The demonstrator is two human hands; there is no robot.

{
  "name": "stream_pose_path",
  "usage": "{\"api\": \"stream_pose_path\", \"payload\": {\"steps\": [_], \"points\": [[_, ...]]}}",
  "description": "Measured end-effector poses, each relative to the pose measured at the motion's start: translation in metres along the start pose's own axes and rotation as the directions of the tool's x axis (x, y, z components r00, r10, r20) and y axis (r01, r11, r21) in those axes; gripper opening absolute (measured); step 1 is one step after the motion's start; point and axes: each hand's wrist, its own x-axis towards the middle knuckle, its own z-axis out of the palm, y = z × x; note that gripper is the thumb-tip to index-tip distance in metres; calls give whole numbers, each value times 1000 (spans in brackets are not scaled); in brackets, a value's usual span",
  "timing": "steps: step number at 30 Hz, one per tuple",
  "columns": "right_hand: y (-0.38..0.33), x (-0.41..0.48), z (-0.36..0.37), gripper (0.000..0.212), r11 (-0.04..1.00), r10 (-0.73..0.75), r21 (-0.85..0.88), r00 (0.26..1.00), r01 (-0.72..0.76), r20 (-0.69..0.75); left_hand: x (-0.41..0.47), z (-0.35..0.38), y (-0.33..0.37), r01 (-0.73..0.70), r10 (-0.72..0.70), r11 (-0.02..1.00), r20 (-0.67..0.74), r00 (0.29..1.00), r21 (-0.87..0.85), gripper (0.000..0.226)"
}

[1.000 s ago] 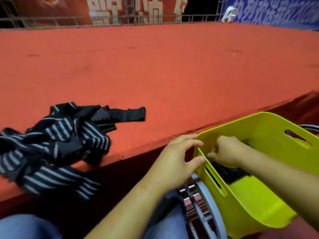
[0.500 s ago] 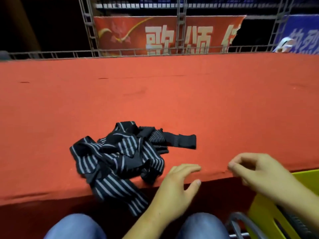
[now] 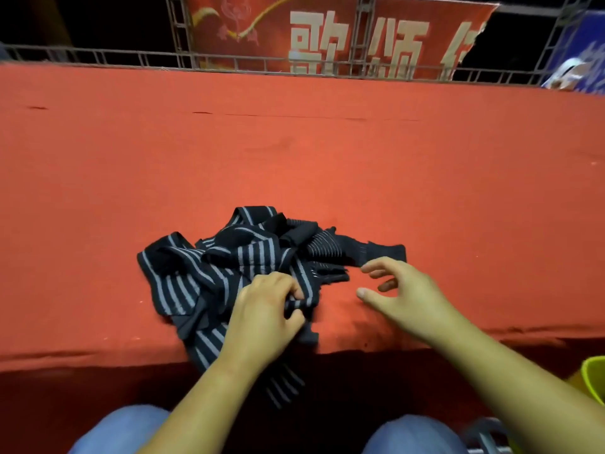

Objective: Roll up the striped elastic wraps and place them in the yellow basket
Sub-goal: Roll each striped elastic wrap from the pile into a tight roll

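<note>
At the near edge of the red-cloth counter [image 3: 294, 158], the left grip [image 3: 262, 317] pinches a fold of the tangled black, grey-striped elastic wraps [image 3: 209, 270] — soft, light, stretchy. The right grip [image 3: 404, 294], spread and empty, hovers by their plain black end [image 3: 386, 252] — probably where to take hold.

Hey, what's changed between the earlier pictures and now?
Both hands moved away from the yellow basket and across to the striped wraps. The left hand now grips a fold of the heap; the right hand reaches open toward its black end, holding nothing. The heap stays tangled on the red table, one end hanging over the edge.
</note>
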Motion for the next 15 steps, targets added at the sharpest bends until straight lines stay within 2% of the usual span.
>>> {"api": "stream_pose_path", "payload": {"steps": [6, 13, 15], "points": [[2, 48, 24, 54, 993, 20, -113, 1000, -18, 12, 7, -17, -31, 211, -214, 946, 16, 977, -247, 25], [10, 91, 52, 93, 982, 75, -177, 994, -61, 75, 8, -26, -41, 265, -289, 851, 17, 957, -453, 20], [12, 101, 60, 98, 975, 80, -215, 992, -59, 93, 7, -26, -43, 273, -298, 831, 26, 954, -485, 22]]}}
